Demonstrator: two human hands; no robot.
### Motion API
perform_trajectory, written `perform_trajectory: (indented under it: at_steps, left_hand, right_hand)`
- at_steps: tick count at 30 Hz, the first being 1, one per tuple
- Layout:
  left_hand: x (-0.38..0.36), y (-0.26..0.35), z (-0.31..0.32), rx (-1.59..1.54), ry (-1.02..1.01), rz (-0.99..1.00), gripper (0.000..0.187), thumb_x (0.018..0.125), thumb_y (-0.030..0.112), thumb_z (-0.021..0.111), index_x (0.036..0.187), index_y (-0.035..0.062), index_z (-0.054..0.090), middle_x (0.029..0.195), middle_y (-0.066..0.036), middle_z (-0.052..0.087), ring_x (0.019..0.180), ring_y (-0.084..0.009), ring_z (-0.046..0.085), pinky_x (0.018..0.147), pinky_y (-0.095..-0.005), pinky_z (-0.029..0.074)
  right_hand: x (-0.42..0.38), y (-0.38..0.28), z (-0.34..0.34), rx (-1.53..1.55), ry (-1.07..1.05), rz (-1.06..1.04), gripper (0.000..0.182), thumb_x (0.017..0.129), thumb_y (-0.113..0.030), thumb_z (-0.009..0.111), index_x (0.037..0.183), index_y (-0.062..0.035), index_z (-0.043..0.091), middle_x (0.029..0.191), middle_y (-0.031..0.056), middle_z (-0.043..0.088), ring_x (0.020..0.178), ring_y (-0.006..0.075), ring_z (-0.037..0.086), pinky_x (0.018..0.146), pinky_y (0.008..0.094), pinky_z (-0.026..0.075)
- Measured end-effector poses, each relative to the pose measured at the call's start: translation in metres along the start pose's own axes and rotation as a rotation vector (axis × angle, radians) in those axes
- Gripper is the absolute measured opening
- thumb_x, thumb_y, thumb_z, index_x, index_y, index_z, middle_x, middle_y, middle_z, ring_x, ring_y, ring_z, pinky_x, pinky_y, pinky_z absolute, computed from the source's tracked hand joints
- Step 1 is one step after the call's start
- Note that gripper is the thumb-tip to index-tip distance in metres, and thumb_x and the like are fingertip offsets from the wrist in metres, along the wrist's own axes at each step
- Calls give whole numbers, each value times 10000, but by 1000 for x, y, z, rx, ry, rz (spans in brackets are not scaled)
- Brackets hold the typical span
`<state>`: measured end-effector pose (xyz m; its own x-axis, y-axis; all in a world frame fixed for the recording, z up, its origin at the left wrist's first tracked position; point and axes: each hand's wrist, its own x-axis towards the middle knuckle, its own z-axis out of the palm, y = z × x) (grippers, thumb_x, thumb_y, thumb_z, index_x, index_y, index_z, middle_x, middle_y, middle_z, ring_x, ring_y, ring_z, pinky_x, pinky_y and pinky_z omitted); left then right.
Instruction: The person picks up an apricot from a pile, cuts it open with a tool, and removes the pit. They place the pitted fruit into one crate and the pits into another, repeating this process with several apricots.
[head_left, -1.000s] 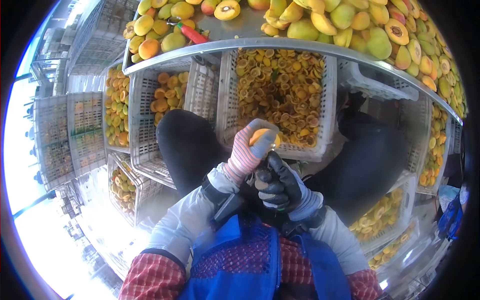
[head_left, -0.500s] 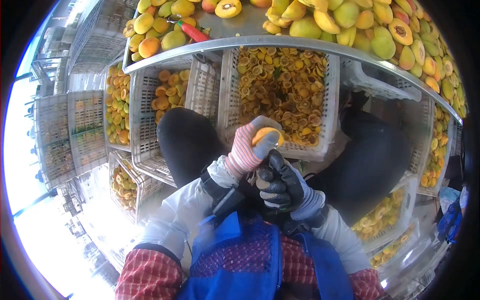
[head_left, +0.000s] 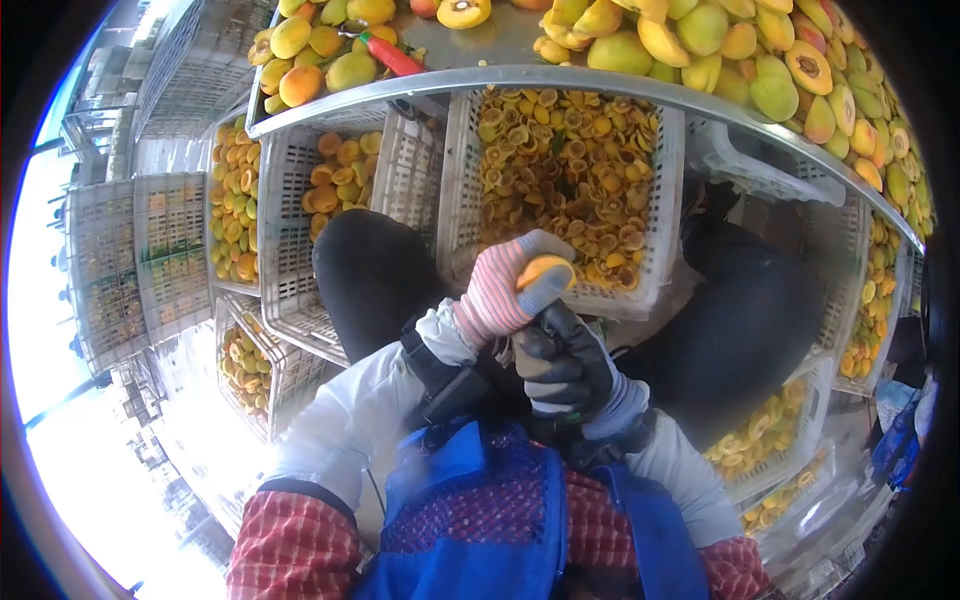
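My left hand (head_left: 500, 285), in a striped grey-tipped glove, is closed round an orange-yellow peach half (head_left: 543, 270). My right hand (head_left: 566, 365), in a black-coated glove, makes a fist just below it, its thumb side close against the left fingers. Whatever the right fist grips is hidden. Both hands are over my lap, between my knees. Just beyond them stands a white plastic crate (head_left: 462, 190) holding many cut fruit scraps (head_left: 570, 170).
A metal-edged table (head_left: 480, 77) crosses ahead, bearing heaped peaches (head_left: 700, 30) and a red-handled tool (head_left: 392, 55). Crates of fruit stand at left (head_left: 285, 215) and right (head_left: 815, 420). My dark-clothed knees (head_left: 375, 270) flank the scrap crate.
Both hands have shifted slightly to the right. The peach half has turned in my left fingers, and the right fist has come up closer against the left hand.
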<state>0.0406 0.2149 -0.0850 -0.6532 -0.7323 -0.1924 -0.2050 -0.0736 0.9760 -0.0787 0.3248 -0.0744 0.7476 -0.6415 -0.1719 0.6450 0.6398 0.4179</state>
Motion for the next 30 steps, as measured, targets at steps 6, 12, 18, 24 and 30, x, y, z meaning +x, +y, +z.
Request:
perform_trajectory:
  at_steps: [6,12,18,24,30]
  left_hand:
    - [0,10,15,-367,46,-139,405,883,432,558,1014,53,612,832,-43,631,771,-118,563,709,-255,447]
    - [-14,20,13,-534,146,-245,461,884,478,523,1000,42,615,817,-34,623,753,-103,528,710,-246,423]
    - [-20,16,19,-1018,460,-368,479,889,506,511,965,44,615,785,-42,598,737,-140,562,703,-269,449]
    - [-39,30,-6,-700,544,-299,517,835,556,584,979,60,616,842,-38,629,785,-151,615,684,-271,493]
    - [-85,49,-78,-352,948,52,470,936,450,478,1101,17,560,986,-103,603,836,-188,603,780,-312,517]
  right_hand:
    - [6,3,-3,67,-273,-19,485,947,-558,349,913,-123,560,547,-49,352,383,61,312,324,207,272]
    - [8,1,1,-5,-261,51,467,952,-545,352,894,-121,538,558,-39,363,389,58,308,316,198,274]
    - [-6,13,9,-386,-127,-178,458,961,-524,345,844,-112,506,549,-27,363,385,58,304,306,206,281]
    - [2,6,8,-235,-50,-106,480,953,-537,353,822,-103,510,518,-29,339,354,66,294,305,216,249]
    - [8,2,0,-387,242,-214,478,933,-568,387,809,-132,536,491,-47,311,349,76,271,329,224,221]
